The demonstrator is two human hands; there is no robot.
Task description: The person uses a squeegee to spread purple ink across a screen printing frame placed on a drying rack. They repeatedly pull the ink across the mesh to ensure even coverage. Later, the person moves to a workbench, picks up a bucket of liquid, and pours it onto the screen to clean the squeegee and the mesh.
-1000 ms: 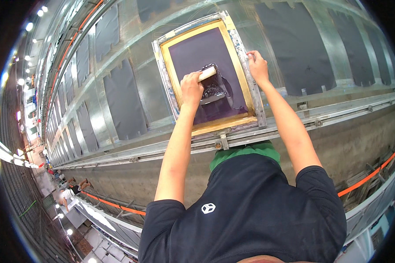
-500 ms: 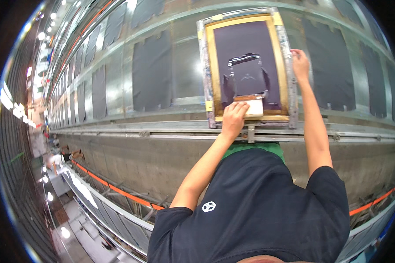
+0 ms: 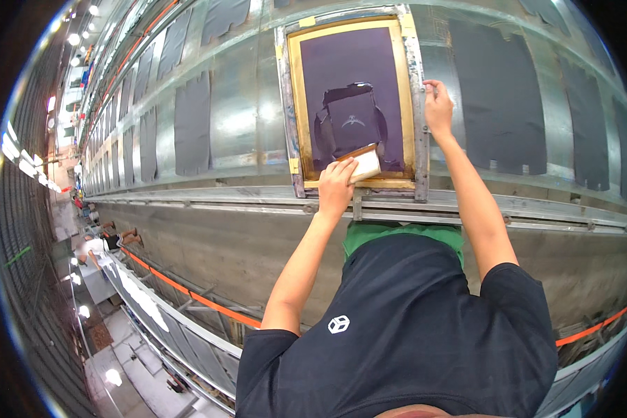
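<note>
Squeegee (image 3: 367,164) tilted since, white shirt emblem (image 3: 338,324)

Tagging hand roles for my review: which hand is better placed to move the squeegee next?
Likely the left hand: it grips the pale-handled squeegee near the lower end of the screen frame. The right hand is at the frame's right edge, apart from the squeegee.

No lettering or numbers can be read. A white cube-like emblem (image 3: 338,324) is borne on the dark T-shirt (image 3: 425,320), lower centre of frame. A small pale, wing-shaped motif (image 3: 353,121) is seen within the dark screen panel (image 3: 352,59), upper centre.
</note>
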